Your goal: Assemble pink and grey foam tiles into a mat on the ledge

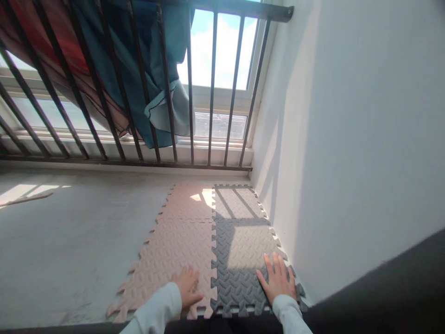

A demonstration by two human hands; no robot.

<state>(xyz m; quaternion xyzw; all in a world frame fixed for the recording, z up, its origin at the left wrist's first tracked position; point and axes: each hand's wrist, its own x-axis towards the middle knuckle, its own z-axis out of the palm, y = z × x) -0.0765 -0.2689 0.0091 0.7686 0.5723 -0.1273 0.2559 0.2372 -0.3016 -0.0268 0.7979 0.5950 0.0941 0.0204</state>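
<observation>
Pink foam floor tiles (163, 260) lie on the left and grey foam floor tiles (232, 278) on the right, joined along toothed edges. My left hand (187, 285) is over the near pink tile, slightly blurred, its fingers stretched forward; whether it presses on the tile I cannot tell. Spread flat on the near grey tile, close to its right edge, is my right hand (278, 278). Neither hand holds anything. The far pink tile (189, 202) and far grey tile (236, 202) meet the near ones along a visible seam.
A white wall (347, 139) rises along the right side of the tiles. Dark metal railings (146, 163) cross in front of the window, with a teal and red cloth (139, 74) hanging behind them. A thin strip (28, 199) lies on the bare grey floor (69, 246).
</observation>
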